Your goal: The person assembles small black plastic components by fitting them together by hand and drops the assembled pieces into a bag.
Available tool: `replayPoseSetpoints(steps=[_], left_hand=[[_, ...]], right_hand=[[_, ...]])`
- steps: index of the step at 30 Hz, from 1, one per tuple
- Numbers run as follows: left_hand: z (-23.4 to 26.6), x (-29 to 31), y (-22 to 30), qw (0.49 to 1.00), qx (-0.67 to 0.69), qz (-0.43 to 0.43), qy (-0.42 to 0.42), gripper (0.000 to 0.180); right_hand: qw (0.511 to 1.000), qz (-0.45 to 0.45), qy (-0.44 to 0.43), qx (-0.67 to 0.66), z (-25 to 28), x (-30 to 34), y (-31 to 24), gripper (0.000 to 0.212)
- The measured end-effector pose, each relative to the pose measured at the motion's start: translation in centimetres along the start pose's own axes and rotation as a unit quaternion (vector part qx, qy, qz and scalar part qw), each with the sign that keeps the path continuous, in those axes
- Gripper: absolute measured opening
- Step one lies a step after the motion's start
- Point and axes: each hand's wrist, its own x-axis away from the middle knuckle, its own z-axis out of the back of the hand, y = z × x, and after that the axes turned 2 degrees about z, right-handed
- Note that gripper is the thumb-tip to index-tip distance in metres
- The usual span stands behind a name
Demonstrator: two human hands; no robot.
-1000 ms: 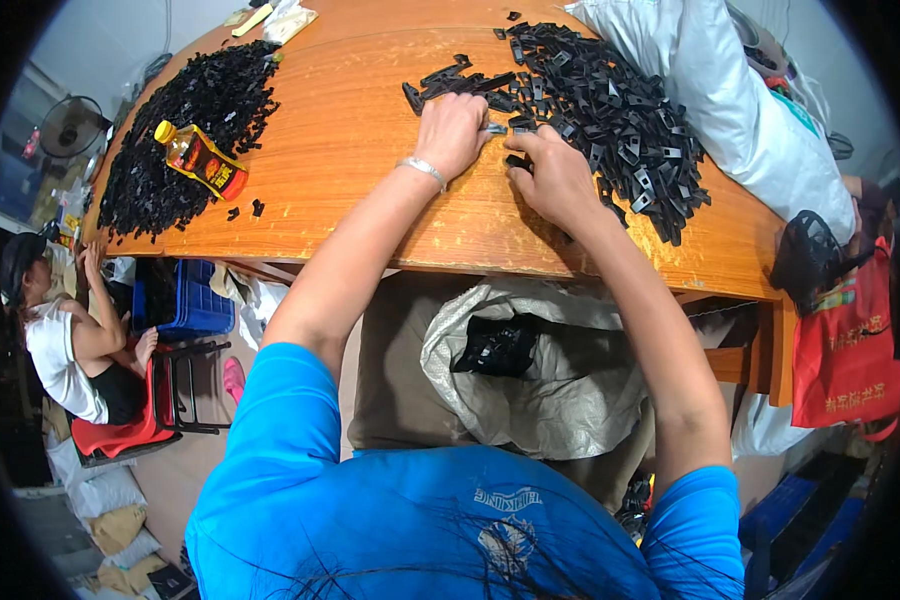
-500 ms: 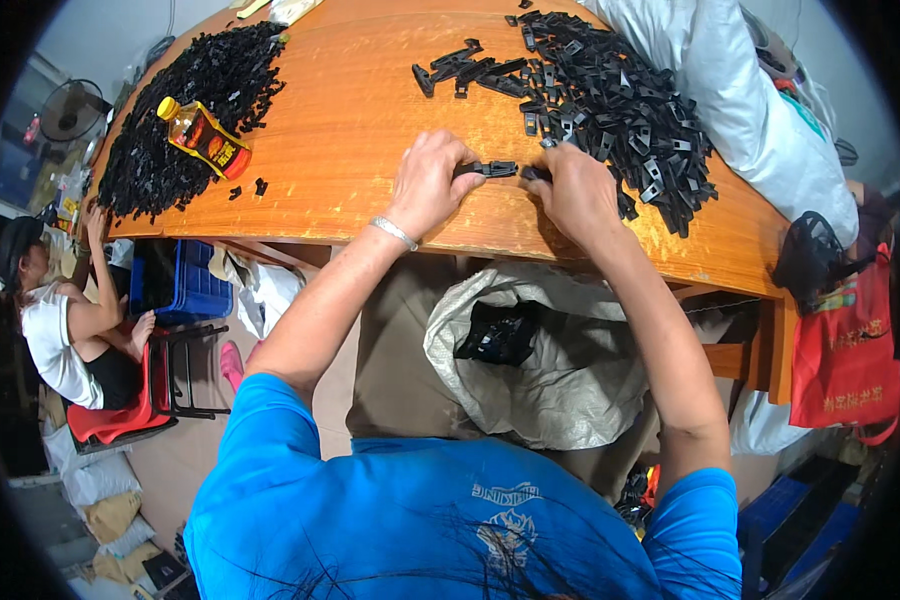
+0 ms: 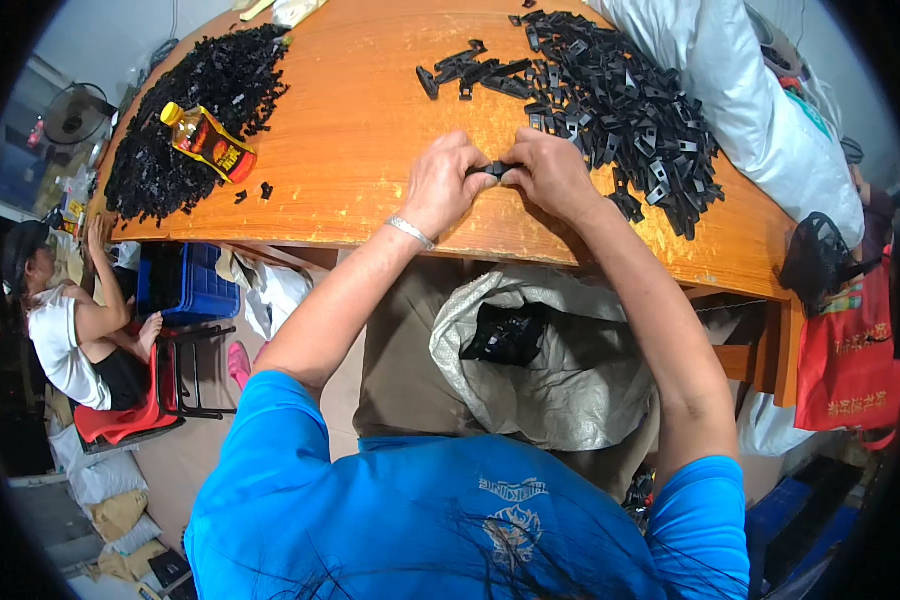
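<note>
Over the near part of the wooden table, my left hand [image 3: 444, 182] and my right hand [image 3: 552, 176] meet, fingertips pinched round a small black plastic clip-like piece [image 3: 497, 170]. Most of it is covered by fingers, so I cannot tell whether it is one part or two joined. A silvery bracelet [image 3: 411, 232] circles my left wrist. Just beyond my right hand spreads a heap of black plastic clip parts [image 3: 635, 115], with a looser group of longer black pieces [image 3: 472, 76] at its left.
A heap of smaller black parts [image 3: 195, 120] covers the table's left side, a yellow-capped bottle [image 3: 210, 142] lying on it. Below the table edge, an open woven sack [image 3: 580, 405] holds black pieces. A person [image 3: 75, 325] sits left near a blue crate [image 3: 195, 285]. White sacking [image 3: 770, 140] borders the right.
My right hand has moved left and up to meet my left hand; the gap between them has closed, and the black piece is now pinched by both. The view has shifted slightly.
</note>
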Motion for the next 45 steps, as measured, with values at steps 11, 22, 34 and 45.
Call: replayPoseSetpoints(steps=[11,22,34,45], left_hand=[[1.7,-4.7,-1.0,0.980,0.103,0.078,-0.149,0.028],[-4.2,-13.0,-3.7,0.976,-0.207,-0.065,0.020,0.019],[-0.4,-3.2,2.1,0.998,-0.043,-0.045,0.000,0.028],[2.3,1.9,4.0,0.977,0.140,0.066,-0.145,0.016]], right_hand=[[0.989,-0.104,-0.101,-0.002,6.1,3.2,-3.2,0.029],[0.962,-0.078,0.074,0.251,-1.3,-4.0,2.4,0.012],[0.987,-0.118,0.108,-0.001,2.9,1.8,-1.0,0.023],[0.959,-0.173,0.058,-0.216,2.6,6.2,-5.4,0.035]])
